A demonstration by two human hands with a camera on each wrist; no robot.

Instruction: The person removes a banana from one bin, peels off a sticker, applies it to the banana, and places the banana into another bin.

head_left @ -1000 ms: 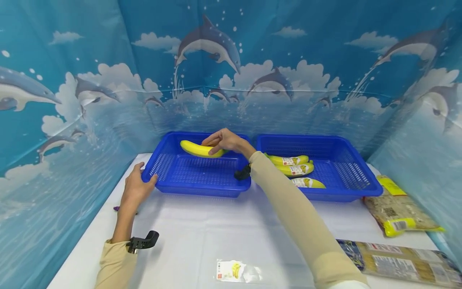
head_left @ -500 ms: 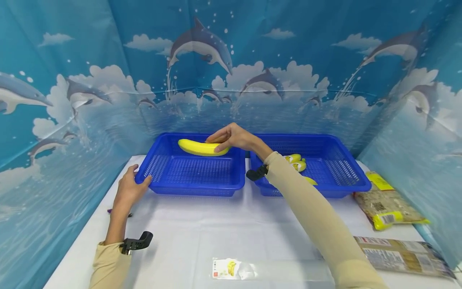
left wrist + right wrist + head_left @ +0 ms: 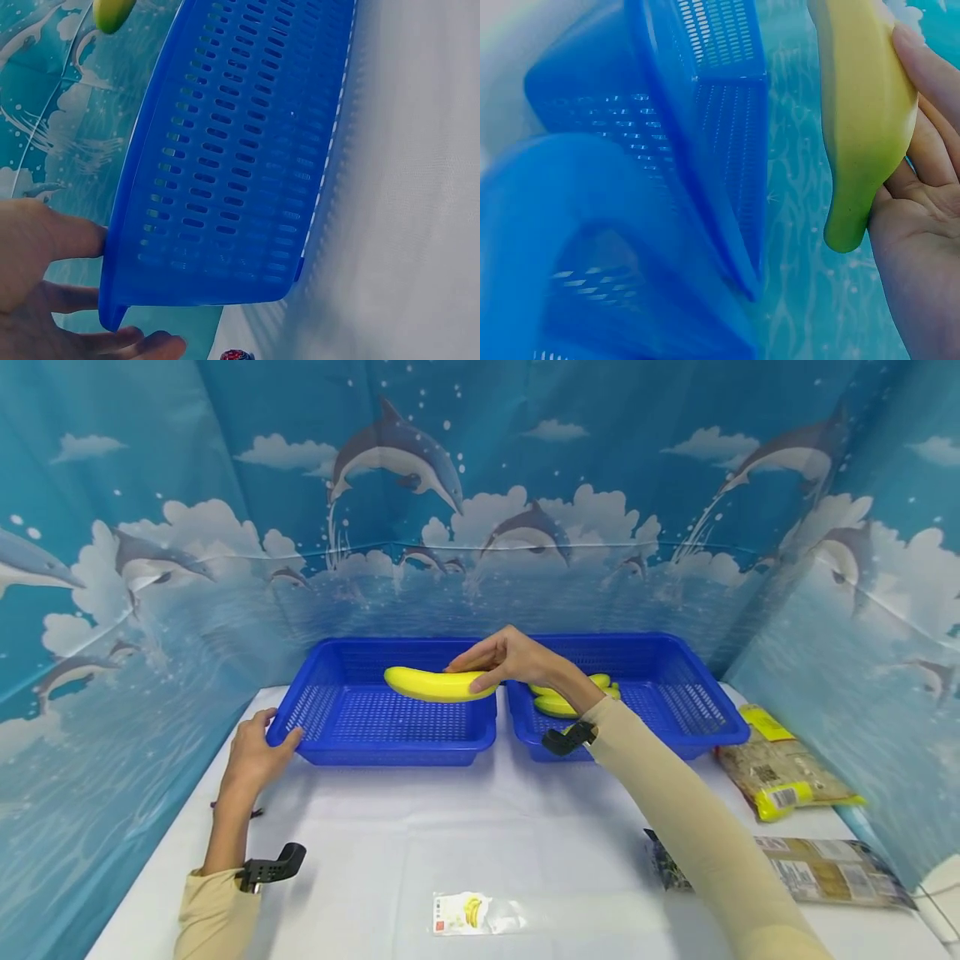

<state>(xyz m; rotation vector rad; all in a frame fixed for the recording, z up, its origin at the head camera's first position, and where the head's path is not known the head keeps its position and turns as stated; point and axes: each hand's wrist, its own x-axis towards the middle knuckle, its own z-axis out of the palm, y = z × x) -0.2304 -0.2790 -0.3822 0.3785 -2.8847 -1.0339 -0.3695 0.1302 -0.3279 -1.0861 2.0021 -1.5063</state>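
My right hand (image 3: 521, 660) pinches a yellow banana (image 3: 431, 685) by its right end, thumb in front and fingers behind. The banana lies level above the right part of the left blue basket (image 3: 390, 747). In the right wrist view the greenish stem end of the banana (image 3: 862, 127) points down beside the palm. My left hand (image 3: 255, 760) grips that basket's front left corner. In the left wrist view the thumb meets the basket rim (image 3: 124, 225) and the other fingers lie round the corner. Several bananas (image 3: 558, 703) rest in the right blue basket (image 3: 708, 693), partly hidden by my right forearm.
A flat clear wrapper with a banana-printed label (image 3: 459, 912) lies at the front of the white table. To the right are a yellow-and-brown packet (image 3: 772, 764) and a long clear pack (image 3: 832, 872). A dolphin-printed curtain (image 3: 480, 460) encloses the table's back and sides.
The banana has risen and shifted toward the right basket with my right hand. My left hand stays at the left basket's corner, while the whole head view has slid sideways.
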